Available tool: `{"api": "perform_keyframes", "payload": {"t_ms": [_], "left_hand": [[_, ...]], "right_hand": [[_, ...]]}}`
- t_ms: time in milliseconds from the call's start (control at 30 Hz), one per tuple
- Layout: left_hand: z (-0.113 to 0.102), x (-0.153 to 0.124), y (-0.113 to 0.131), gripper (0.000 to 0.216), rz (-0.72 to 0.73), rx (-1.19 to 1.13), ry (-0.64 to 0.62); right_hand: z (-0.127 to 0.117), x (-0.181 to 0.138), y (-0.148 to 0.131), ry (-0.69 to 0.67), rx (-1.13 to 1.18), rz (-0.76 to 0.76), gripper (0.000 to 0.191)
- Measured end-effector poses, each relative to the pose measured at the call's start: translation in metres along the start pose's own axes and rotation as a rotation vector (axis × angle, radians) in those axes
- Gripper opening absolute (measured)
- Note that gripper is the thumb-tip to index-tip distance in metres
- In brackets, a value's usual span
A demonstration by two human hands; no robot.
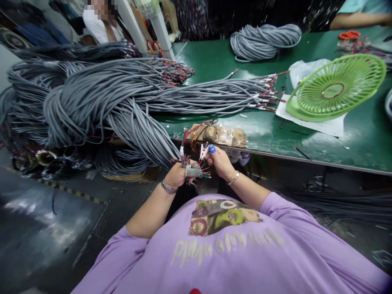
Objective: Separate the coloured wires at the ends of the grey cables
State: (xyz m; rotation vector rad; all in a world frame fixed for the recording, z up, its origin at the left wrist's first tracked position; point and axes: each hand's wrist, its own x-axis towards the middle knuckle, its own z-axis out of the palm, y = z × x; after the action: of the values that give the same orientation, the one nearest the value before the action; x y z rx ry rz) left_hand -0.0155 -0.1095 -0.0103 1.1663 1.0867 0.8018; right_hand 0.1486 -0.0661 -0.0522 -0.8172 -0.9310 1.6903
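Both busy: L grip (176, 175) round gray cable ends (193, 172), R grip (222, 163) pinching pale clip (203, 152); prob clipping wires (207, 175) rn, next needs steady aim.

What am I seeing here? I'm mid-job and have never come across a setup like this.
There is no machine: these are a person's own two hands, in one picture from a head-worn camera looking forward and down. The left hand grips a grey cable end with thin coloured wires sticking out. The right hand appears to pinch a small pale clip beside them. On the green table lie bundled grey cables and a cable coil; a green fan stands towards the right.
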Motion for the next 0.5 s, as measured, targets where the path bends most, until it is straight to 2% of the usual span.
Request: {"api": "perform_keyframes", "payload": {"t_ms": [133,300,500], "left_hand": [[-0.004,0.006,-0.005,0.030,0.003,-0.040,-0.020],[-0.004,0.010,-0.007,0.030,-0.016,-0.059,-0.021],[-0.004,0.013,-0.009,0.030,-0.033,-0.040,-0.049]], "right_hand": [[0.005,0.005,0.000,-0.118,0.213,0.181,0.056],[0.013,0.007,-0.003,-0.027,0.370,0.274,0.049],[0.016,0.010,0.001,0.044,0.433,0.253,0.042]]}}
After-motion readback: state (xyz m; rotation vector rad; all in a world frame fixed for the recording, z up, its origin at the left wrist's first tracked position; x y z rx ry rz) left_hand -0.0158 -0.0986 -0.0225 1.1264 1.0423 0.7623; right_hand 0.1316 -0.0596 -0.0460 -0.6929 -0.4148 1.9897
